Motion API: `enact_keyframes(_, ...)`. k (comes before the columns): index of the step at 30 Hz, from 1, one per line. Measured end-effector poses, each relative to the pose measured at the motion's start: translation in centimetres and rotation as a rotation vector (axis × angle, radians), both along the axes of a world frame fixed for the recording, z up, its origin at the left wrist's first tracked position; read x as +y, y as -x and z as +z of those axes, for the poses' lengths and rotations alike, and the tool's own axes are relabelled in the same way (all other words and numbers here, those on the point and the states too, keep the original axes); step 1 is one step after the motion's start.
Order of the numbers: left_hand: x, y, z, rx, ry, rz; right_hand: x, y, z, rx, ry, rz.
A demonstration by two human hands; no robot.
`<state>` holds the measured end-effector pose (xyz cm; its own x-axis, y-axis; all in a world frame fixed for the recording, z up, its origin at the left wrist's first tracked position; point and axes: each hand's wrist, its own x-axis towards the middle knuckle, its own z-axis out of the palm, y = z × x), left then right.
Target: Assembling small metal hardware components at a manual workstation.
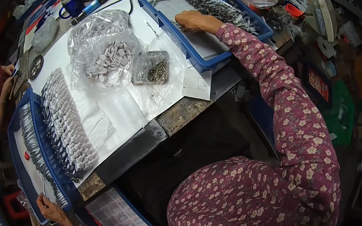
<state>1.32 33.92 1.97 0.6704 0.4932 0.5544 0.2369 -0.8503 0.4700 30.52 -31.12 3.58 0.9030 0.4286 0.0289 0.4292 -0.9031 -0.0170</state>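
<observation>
blue tray point(166, 20) far right: right hand point(192, 20) rests on its metal pins point(215, 1), fingers curled, grip unclear. left hand point(50, 210) pinches one thin pin point(43, 186) at the left tray point(21, 171); arms spread wide, so a sleeve could likely drag the rows out of line.

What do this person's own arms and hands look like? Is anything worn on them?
Both arms are covered to the wrist by long sleeves of a dark maroon fabric printed all over with small pale flowers. The left hand and the right hand are bare: no gloves, and no rings or watch can be made out at this size.
</observation>
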Motion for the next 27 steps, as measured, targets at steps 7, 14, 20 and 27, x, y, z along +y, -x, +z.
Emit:
enact_keyframes(7,-5.0,-0.1,3.8,-0.225,0.129,-0.092,-2.2,-2.1,-1.2,-0.047,-0.121,0.013)
enact_keyframes(14,-15.3,0.8,8.1,-0.319,0.234,-0.165,-1.0,-0.3,2.0,-0.476,-0.211,0.022)
enact_keyframes(20,-21.2,1.5,7.0,-0.214,0.444,-0.459,5.5,5.9,7.0,-0.848,-0.272,0.211)
enact_keyframes(27,-27.8,1.1,5.5,-0.035,0.588,-0.785,17.1,17.8,5.2,-0.005,-0.858,0.612)
